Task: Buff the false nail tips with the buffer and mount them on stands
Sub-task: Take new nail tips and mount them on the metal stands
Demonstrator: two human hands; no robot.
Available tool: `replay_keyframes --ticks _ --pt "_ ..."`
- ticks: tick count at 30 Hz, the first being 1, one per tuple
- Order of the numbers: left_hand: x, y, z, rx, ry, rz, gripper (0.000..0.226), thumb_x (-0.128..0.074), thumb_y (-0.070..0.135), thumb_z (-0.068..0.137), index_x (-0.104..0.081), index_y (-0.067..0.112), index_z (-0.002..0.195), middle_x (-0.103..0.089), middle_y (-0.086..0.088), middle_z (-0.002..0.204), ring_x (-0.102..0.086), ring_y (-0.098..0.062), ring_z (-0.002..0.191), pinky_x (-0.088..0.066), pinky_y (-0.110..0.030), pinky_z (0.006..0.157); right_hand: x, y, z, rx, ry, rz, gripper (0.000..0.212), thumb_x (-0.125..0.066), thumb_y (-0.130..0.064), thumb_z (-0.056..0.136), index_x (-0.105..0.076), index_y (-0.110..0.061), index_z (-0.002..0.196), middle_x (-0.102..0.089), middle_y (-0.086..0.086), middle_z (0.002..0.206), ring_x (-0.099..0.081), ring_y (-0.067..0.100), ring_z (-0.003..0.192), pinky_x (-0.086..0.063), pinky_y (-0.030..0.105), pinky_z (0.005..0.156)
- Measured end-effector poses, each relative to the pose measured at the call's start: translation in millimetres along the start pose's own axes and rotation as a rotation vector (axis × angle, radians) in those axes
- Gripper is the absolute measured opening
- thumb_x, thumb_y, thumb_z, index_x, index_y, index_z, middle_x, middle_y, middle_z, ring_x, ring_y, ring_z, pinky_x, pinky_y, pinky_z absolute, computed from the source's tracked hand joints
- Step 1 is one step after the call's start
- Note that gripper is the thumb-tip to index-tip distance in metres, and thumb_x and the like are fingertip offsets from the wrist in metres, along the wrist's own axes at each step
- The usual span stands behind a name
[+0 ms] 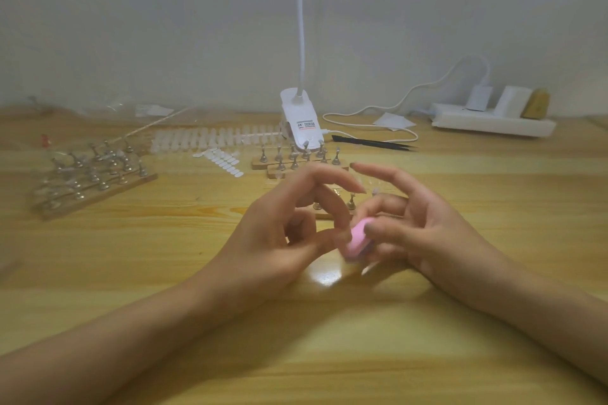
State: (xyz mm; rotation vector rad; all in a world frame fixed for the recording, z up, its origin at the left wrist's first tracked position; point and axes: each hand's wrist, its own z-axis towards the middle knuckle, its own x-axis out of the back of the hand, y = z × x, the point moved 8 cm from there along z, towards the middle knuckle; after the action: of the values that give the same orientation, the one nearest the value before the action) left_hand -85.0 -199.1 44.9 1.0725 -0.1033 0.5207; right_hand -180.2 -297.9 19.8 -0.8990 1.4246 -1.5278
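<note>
My right hand (418,223) grips a pink buffer block (357,240) between thumb and fingers at the middle of the wooden table (164,273). My left hand (289,227) pinches something small against the buffer's left end; the nail tip itself is blurred and I cannot make it out. Just behind my hands a wooden strip with metal stands (351,202) is partly hidden. More stands on wooden strips (296,158) sit farther back. A row of clear false nail tips (214,138) lies behind them, with a sheet of white adhesive tabs (222,159) beside it.
Another rack of metal stands (92,174) is at the left. A white clip lamp (301,122) stands at the back centre, with black tweezers (375,143) to its right. A white power strip (493,123) with plugs lies at the back right by the wall.
</note>
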Motion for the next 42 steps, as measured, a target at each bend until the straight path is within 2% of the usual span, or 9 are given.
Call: replay_keyframes --ticks 9,12,15,19,21,26,34,38,42 --pt "2.7 -2.6 1.0 0.024 0.027 -0.044 0.03 -0.071 0.012 0.088 -0.058 0.023 0.113 -0.066 0.004 0.087 -0.035 -0.018 0.048 -0.034 -0.036 0.048 -5.0 0.1 -0.3 0.026 -0.05 -0.04 0.065 -0.079 -0.01 0.08 -0.055 -0.035 0.135 -0.068 0.014 0.093 -0.073 0.032 0.08 -0.06 0.035 0.066" --pt "3.8 -4.0 1.3 0.034 0.033 -0.05 0.031 -0.072 0.013 0.088 -0.058 0.024 0.114 -0.066 0.004 0.085 -0.034 -0.014 0.049 -0.033 -0.032 0.047 6.4 1.3 0.1 0.008 0.064 0.013 0.068 -0.084 -0.014 0.075 -0.055 -0.031 0.134 -0.068 0.016 0.092 -0.072 0.034 0.077 -0.06 0.036 0.062" --pt "3.8 -2.7 1.0 0.026 0.025 -0.059 0.033 -0.073 0.014 0.087 -0.058 0.023 0.114 -0.067 0.002 0.085 -0.034 -0.013 0.048 -0.033 -0.029 0.046 -2.6 0.4 0.3 0.018 -0.021 -0.021 0.068 -0.081 -0.013 0.077 -0.053 -0.034 0.136 -0.068 0.016 0.093 -0.072 0.036 0.081 -0.06 0.037 0.066" --pt "4.8 -3.8 0.6 0.027 0.036 -0.054 0.032 -0.074 0.017 0.086 -0.058 0.024 0.113 -0.068 0.003 0.085 -0.033 -0.014 0.048 -0.033 -0.029 0.047 5.8 -1.4 -0.1 0.035 0.062 0.025 0.07 -0.084 -0.017 0.073 -0.055 -0.03 0.135 -0.067 0.015 0.09 -0.072 0.03 0.076 -0.06 0.033 0.064" --pt "3.4 -2.9 0.7 0.02 0.024 -0.059 0.032 -0.074 0.015 0.086 -0.058 0.024 0.112 -0.068 0.002 0.085 -0.033 -0.014 0.047 -0.033 -0.029 0.046 -2.5 -2.1 -0.8 0.047 -0.025 -0.016 0.07 -0.082 -0.014 0.078 -0.052 -0.035 0.138 -0.068 0.014 0.093 -0.073 0.033 0.079 -0.06 0.035 0.067" --pt "3.1 -2.4 0.0 0.019 0.016 -0.04 0.033 -0.074 0.015 0.086 -0.057 0.025 0.113 -0.068 0.003 0.085 -0.033 -0.015 0.048 -0.034 -0.033 0.047 9.9 -0.6 0.4 0.05 0.099 0.031 0.07 -0.079 -0.023 0.07 -0.055 -0.032 0.135 -0.068 0.013 0.089 -0.072 0.029 0.076 -0.059 0.033 0.064" --pt "1.9 0.7 -0.3 -0.006 0.013 -0.016 0.033 -0.072 0.014 0.087 -0.057 0.024 0.114 -0.067 0.004 0.085 -0.035 -0.022 0.047 -0.035 -0.036 0.047 2.3 2.4 1.2 0.021 -0.008 -0.02 0.068 -0.082 -0.016 0.078 -0.053 -0.036 0.135 -0.069 0.014 0.093 -0.073 0.035 0.08 -0.06 0.04 0.07" --pt "2.5 0.4 -0.4 0.0 0.022 -0.016 0.031 -0.073 0.017 0.088 -0.057 0.025 0.113 -0.067 0.005 0.085 -0.034 -0.02 0.047 -0.034 -0.038 0.047 11.5 0.3 0.5 0.039 0.099 0.022 0.07 -0.084 -0.019 0.074 -0.053 -0.031 0.136 -0.069 0.013 0.09 -0.073 0.032 0.078 -0.059 0.034 0.065" --pt "1.4 1.5 -0.4 -0.006 0.008 -0.003 0.032 -0.071 0.012 0.088 -0.057 0.022 0.115 -0.066 0.005 0.086 -0.037 -0.021 0.047 -0.037 -0.038 0.048 -3.2 0.1 -1.2 0.034 -0.028 -0.066 0.07 -0.081 -0.013 0.079 -0.051 -0.036 0.138 -0.069 0.013 0.093 -0.073 0.033 0.081 -0.06 0.036 0.067"
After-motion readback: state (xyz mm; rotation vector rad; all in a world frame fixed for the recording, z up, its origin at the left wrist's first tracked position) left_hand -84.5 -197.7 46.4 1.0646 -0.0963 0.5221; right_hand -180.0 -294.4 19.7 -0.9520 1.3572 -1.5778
